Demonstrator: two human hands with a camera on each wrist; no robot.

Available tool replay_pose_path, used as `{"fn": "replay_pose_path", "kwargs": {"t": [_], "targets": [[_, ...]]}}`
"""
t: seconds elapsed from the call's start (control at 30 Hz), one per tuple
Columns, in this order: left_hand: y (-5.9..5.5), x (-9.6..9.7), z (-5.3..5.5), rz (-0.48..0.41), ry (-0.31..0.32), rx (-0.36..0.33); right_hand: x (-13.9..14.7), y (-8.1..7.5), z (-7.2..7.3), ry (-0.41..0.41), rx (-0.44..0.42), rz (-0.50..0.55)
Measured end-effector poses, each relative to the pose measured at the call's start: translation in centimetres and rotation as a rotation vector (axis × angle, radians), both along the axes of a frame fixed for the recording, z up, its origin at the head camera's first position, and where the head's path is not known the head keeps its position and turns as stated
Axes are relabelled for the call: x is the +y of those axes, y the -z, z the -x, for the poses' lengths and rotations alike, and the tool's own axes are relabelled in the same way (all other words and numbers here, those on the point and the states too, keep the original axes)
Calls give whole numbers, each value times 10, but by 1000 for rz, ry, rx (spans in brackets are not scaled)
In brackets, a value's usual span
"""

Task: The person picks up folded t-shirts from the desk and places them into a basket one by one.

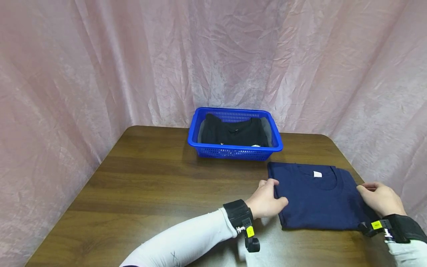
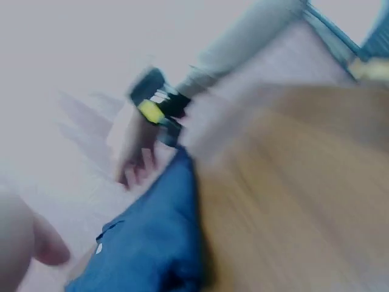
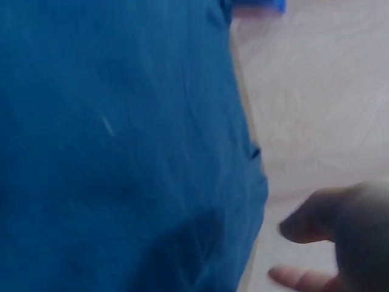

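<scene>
A navy T-shirt [image 1: 317, 200] lies folded into a rectangle on the right of the table, its neckline and white label at the far side. My left hand [image 1: 267, 200] is at its left edge, thumb and fingers spread apart, the thumb overlapping the cloth. At the opposite edge is my right hand [image 1: 381, 198], its fingertips close by the side of the shirt. The right wrist view shows a gap between that hand's thumb and fingers [image 3: 307, 280], beside the shirt's edge. Motion blurs the left wrist view.
Behind the shirt, near the table's back edge, stands a blue plastic basket [image 1: 233, 147] holding a folded black shirt [image 1: 233, 131] with grey cloth at its sides. The brown wooden table [image 1: 150, 181] extends to the left. Pink curtains [image 1: 166, 66] hang around the table.
</scene>
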State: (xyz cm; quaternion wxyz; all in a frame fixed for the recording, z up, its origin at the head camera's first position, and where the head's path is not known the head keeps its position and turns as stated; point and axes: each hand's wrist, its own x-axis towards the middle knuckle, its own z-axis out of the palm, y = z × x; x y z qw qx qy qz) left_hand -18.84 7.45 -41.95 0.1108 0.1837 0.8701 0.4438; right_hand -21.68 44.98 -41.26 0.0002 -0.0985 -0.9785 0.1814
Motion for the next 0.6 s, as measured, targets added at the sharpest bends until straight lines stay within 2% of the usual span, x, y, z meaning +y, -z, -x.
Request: {"fn": "replay_pose_path", "kwargs": {"t": [0.07,0.13,0.2,0.27,0.33,0.4,0.47,0.53,0.6], "targets": [[-4,6,4,-47,-146,-157,6,-1,4,19,-109,-17],[-7,13,6,-126,-253,-294,10,-1,8,5,-202,-23],[-9,20,9,-257,-327,-411,11,-2,10,-26,-263,7],[-11,25,13,-419,-363,-509,11,-4,13,-34,-296,46],[-10,28,18,-568,-372,-592,10,-6,17,-28,-337,111],[-7,29,23,-635,-350,-641,10,-7,20,-8,-372,208],[-4,29,26,-647,-321,-658,9,-7,22,21,-404,284],[0,30,27,-618,-298,-638,7,-7,22,37,-426,378],[3,30,27,-579,-282,-601,6,-7,20,28,-435,422]]}}
